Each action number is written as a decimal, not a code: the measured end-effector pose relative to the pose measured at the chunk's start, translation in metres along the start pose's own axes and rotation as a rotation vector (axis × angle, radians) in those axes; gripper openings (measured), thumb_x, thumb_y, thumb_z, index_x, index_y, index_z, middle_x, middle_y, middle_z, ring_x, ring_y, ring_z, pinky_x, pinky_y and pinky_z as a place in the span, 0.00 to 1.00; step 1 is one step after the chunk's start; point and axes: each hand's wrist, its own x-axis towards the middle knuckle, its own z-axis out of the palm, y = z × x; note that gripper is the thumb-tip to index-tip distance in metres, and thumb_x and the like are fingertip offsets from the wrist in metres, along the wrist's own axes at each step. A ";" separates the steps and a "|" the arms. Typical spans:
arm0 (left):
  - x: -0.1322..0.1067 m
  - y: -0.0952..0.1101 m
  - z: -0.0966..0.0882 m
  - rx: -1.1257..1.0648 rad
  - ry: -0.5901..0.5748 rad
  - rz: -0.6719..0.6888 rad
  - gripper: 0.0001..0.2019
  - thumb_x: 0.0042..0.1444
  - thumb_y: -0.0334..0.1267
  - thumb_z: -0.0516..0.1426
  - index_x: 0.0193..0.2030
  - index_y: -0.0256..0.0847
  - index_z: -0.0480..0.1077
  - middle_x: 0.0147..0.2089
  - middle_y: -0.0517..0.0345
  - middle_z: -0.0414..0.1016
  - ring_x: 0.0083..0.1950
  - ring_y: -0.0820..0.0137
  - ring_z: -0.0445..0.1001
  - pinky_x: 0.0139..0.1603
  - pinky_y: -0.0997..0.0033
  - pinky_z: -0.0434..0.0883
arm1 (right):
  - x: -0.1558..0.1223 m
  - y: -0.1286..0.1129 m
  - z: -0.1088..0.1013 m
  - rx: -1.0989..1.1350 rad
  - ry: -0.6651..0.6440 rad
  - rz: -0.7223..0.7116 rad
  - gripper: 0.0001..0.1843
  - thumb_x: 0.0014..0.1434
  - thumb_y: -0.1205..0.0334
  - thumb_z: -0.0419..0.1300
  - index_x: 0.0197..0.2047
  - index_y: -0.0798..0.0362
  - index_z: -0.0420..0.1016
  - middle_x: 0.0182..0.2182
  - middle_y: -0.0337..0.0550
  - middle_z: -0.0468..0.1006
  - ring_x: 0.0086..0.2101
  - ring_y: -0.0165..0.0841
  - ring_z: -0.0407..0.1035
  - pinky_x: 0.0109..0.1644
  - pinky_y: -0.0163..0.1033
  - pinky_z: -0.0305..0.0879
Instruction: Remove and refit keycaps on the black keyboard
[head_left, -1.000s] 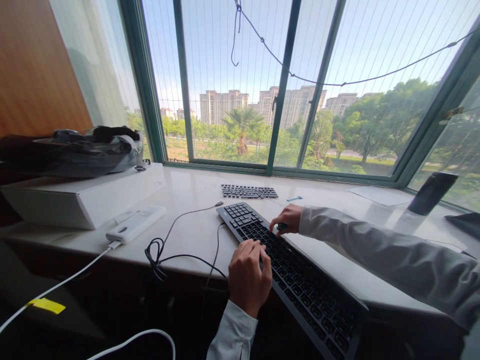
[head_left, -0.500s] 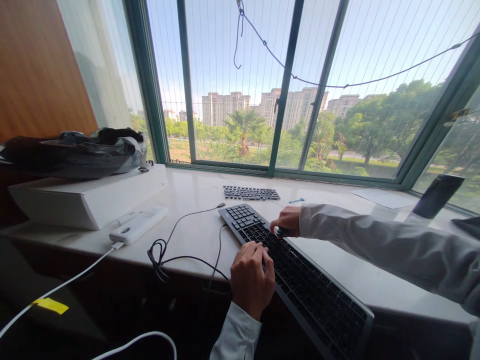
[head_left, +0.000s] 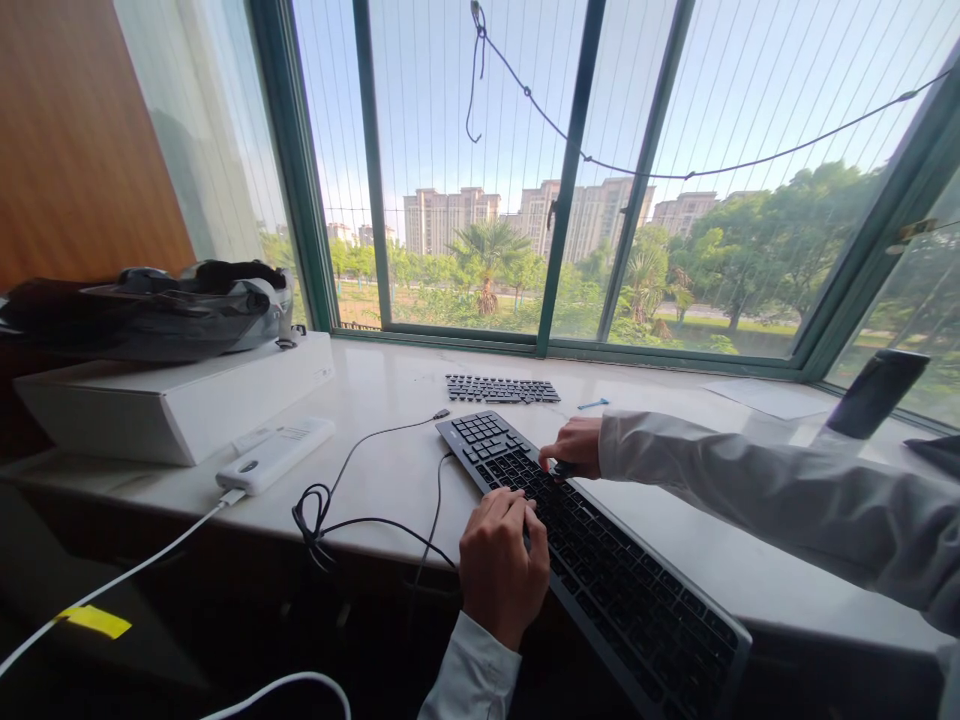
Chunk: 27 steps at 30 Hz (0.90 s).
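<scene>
A long black keyboard lies slantwise across the white counter, its near end reaching past the front edge. Keycaps show on its number pad, while much of the rest looks like bare dark key frames. My left hand is on its near long side, fingers bent and bunched against the keys. From the far side my right hand reaches over the keyboard, closed around a small black object pressed down on the key area. What that object is, I cannot make out. Behind the keyboard, loose black keycaps lie in rows.
A small blue tool lies behind my right hand. At left are a white power bank with a cable and a white box bearing a dark bag. Black cables cross the counter's front edge. A dark cylinder stands far right.
Hardly anything differs: both hands stay at the same places on the keyboard. The whole view has shifted very slightly.
</scene>
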 end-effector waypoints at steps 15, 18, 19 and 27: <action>-0.003 -0.003 -0.020 -0.007 -0.241 0.316 0.22 0.61 0.54 0.49 0.54 0.44 0.70 0.58 0.51 0.71 0.59 0.57 0.67 0.59 0.49 0.65 | -0.014 0.000 0.014 0.085 0.133 0.046 0.15 0.56 0.54 0.59 0.48 0.42 0.74 0.26 0.38 0.80 0.24 0.33 0.70 0.26 0.34 0.43; -0.007 -0.005 -0.031 -0.018 -0.388 0.635 0.36 0.54 0.68 0.46 0.60 0.46 0.65 0.64 0.52 0.65 0.63 0.56 0.63 0.63 0.48 0.60 | -0.015 0.000 0.016 0.115 0.164 0.070 0.14 0.56 0.52 0.60 0.47 0.40 0.75 0.25 0.38 0.80 0.24 0.33 0.70 0.26 0.34 0.43; -0.009 -0.006 -0.032 -0.001 -0.405 0.719 0.38 0.53 0.69 0.46 0.61 0.45 0.64 0.64 0.52 0.64 0.64 0.56 0.63 0.64 0.48 0.59 | -0.015 0.000 0.017 0.129 0.179 0.078 0.14 0.56 0.52 0.61 0.46 0.40 0.75 0.25 0.38 0.80 0.24 0.32 0.69 0.27 0.34 0.42; -0.034 0.002 0.007 0.192 -0.156 0.791 0.31 0.58 0.63 0.46 0.57 0.44 0.68 0.60 0.47 0.70 0.61 0.56 0.68 0.57 0.53 0.65 | -0.014 -0.002 0.034 0.383 0.368 0.256 0.10 0.48 0.55 0.69 0.37 0.35 0.80 0.24 0.32 0.79 0.24 0.28 0.65 0.30 0.33 0.39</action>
